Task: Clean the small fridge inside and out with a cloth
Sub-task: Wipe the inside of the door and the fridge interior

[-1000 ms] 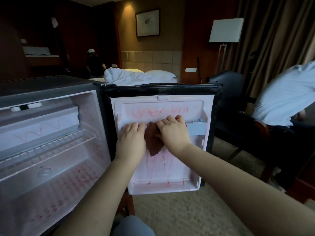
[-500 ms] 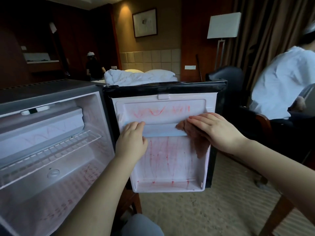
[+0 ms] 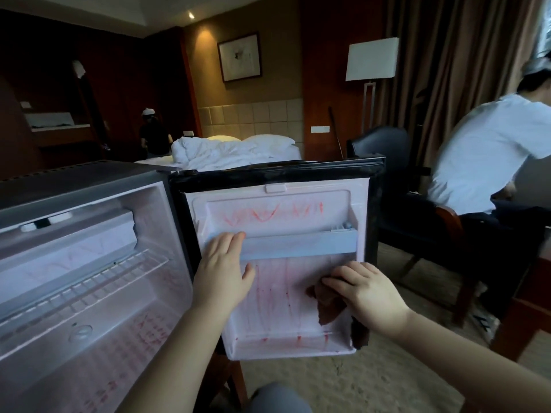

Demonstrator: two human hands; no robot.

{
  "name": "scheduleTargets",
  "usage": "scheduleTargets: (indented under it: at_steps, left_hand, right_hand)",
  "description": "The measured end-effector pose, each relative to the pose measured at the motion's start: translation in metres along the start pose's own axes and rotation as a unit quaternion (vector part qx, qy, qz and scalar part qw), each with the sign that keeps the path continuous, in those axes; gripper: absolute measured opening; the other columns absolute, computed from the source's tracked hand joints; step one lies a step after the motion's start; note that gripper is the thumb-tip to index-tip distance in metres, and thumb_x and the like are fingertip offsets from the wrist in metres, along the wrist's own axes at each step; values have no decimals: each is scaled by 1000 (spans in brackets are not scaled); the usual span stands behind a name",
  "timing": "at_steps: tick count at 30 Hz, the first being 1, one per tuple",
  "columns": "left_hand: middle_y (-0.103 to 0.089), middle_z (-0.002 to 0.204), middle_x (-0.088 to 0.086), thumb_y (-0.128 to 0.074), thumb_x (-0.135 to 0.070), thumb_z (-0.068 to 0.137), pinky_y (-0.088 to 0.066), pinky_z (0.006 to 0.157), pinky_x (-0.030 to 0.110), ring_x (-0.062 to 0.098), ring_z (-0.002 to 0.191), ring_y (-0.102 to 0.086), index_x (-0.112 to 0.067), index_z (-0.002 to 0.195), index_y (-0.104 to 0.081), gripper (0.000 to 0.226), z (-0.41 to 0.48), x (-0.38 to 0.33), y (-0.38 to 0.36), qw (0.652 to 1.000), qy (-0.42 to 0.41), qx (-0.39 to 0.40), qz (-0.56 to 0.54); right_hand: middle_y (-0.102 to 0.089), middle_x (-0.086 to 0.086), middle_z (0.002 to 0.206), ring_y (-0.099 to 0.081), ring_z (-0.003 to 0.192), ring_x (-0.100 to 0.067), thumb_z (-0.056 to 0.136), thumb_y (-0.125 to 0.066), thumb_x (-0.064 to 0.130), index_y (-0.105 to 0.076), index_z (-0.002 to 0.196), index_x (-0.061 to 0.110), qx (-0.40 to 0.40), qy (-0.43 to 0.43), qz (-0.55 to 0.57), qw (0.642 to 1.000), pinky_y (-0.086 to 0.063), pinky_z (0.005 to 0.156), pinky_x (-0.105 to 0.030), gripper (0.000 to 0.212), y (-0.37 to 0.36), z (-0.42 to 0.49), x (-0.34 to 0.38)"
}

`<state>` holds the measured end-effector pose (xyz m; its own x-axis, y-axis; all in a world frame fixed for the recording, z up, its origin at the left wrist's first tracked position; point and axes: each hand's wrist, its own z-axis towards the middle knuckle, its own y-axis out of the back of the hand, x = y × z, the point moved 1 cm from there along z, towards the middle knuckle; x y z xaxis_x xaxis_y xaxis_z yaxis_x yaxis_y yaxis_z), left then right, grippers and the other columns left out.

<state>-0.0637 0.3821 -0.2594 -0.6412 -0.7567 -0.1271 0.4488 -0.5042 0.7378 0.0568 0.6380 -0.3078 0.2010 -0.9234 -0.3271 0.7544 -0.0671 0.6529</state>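
In the head view, the left hand [image 3: 222, 275], fingers flat and together, rests on the pale blue shelf rail [image 3: 298, 244] of the small grey fridge [image 3: 89, 186], on its open red-streaked white door [image 3: 283, 293], while the right hand [image 3: 366, 296] curls over a crumpled dark brown cloth [image 3: 328, 305], pressing it against the door's lower right.
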Motion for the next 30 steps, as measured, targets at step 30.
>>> scheduleTargets:
  at_steps: [30]
  left_hand:
    - [-61, 108, -15, -67, -38, 81, -48, 78, 26, 7, 93, -59, -31, 114, -58, 35, -111, -69, 18, 981, 32, 98, -167]
  right_hand:
    - [-63, 11, 90, -59, 86, -11, 76, -68, 15, -69, 106, 28, 15, -227, 295, 928, -47, 66, -22, 33, 25, -6, 114]
